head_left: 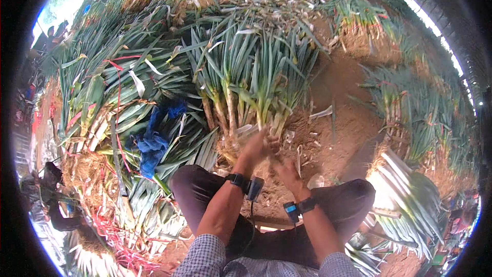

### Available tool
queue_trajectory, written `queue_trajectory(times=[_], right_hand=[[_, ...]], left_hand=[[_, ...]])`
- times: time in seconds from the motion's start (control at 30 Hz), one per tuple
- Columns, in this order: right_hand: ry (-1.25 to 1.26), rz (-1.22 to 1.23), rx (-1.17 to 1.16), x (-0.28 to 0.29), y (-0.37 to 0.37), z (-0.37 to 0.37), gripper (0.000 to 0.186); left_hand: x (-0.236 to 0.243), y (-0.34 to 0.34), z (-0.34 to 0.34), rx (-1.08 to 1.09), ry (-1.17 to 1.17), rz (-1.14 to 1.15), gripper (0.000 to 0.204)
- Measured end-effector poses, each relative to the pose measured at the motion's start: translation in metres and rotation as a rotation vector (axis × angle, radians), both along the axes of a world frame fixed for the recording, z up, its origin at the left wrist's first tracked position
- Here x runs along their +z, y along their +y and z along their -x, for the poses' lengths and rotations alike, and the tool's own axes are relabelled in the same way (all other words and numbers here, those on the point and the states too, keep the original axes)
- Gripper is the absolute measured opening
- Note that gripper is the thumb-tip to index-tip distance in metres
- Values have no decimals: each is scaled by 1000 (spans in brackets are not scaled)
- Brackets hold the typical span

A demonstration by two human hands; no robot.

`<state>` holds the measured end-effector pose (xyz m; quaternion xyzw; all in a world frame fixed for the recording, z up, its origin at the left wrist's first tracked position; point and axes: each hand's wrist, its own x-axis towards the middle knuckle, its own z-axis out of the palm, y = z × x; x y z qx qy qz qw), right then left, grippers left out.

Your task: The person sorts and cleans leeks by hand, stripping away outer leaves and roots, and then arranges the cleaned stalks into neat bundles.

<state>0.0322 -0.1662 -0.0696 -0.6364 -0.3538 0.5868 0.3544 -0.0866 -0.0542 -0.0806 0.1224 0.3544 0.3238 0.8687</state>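
My left hand (254, 149) is at the root ends of the nearest leeks (259, 74), its fingers bent but smeared by motion. The white lower part of one leek (260, 115) meets the fingertips; whether they grip it is unclear. Just below and right of it is my right hand (288, 173), also blurred, its fingers pointing toward the left one. Anything between the two hands is too blurred to make out. The leeks lean away from me, green leaves up and far, pale stalks toward my hands.
Leek piles (128, 66) with red ties crowd the left. A blue cloth (152, 146) lies on leaves beside my left knee. Bare soil (341, 100) with scraps stretches to the right. Tied bundles (397, 95) stand beyond it, and white-stalked leeks (405, 187) lie by my right knee.
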Motion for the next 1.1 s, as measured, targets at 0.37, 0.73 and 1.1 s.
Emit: queue_trajectory(times=[0.37, 0.73, 1.1], right_hand=[[276, -168, -106, 45, 86, -84, 38], [605, -251, -342, 67, 103, -137, 58], [-235, -477, -151, 148, 26, -77, 46]], left_hand=[[63, -82, 12, -27, 234, -287, 21], [91, -89, 10, -417, -65, -719, 46], [128, 1, -66, -51, 6, -471, 33]])
